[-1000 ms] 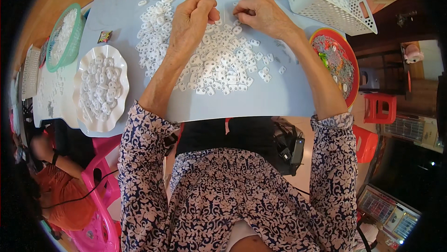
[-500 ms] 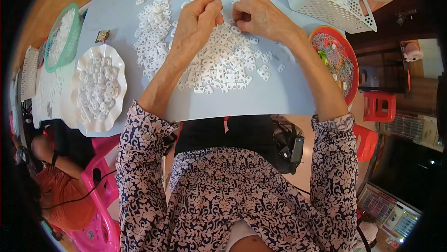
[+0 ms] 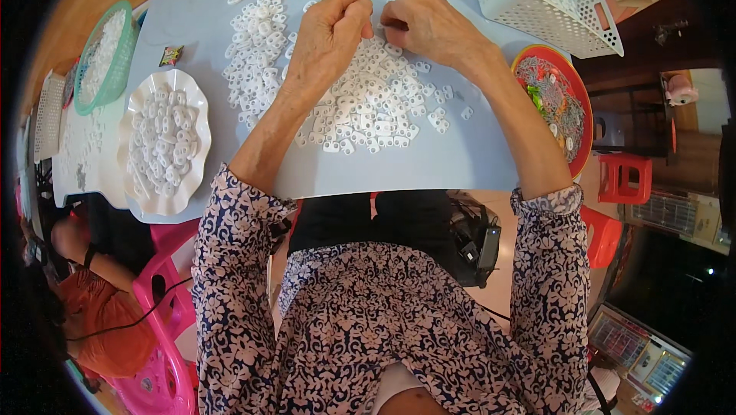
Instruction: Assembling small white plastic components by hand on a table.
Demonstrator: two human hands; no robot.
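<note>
White pieces short of table edge; left hand, right hand curled, gap between; grip unclear

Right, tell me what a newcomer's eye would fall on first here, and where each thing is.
Probably the small white pieces strewn across the middle of the pale blue table, with the left hand and right hand close together at their far side. Next, the scalloped white dish at the table's left edge and the red bowl at its right. Lower left, a bright pink chair stands out.
</note>
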